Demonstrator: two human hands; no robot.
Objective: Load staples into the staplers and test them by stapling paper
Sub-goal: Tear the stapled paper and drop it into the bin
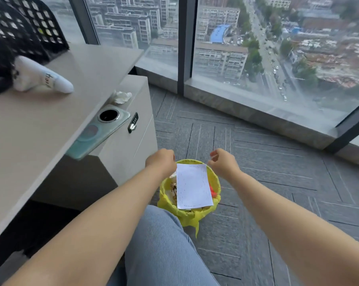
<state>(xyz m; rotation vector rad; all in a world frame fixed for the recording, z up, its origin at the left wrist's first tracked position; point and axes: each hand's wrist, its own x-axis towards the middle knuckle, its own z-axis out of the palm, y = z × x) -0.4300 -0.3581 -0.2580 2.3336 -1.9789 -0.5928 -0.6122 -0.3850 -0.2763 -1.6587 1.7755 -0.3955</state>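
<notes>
A white sheet of paper (193,185), dotted with rows of small staples along its edges, lies flat across the top of a bin with a yellow liner (214,178) on the floor. My left hand (161,162) hovers over the bin's left rim with its fingers curled into a fist; the sheet's top left corner sits right beside it. My right hand (222,163) hovers over the right rim, fingers curled, thumb and forefinger tips close together. I see nothing held in either hand. No stapler is in view.
A beige desk (40,124) stands to the left with a green phone (98,132) overhanging its edge, a white plush toy (40,76) and a black mesh organiser (30,23). A drawer cabinet with a combination lock (132,125) carries crumpled tissue (120,97). Full-height windows lie ahead.
</notes>
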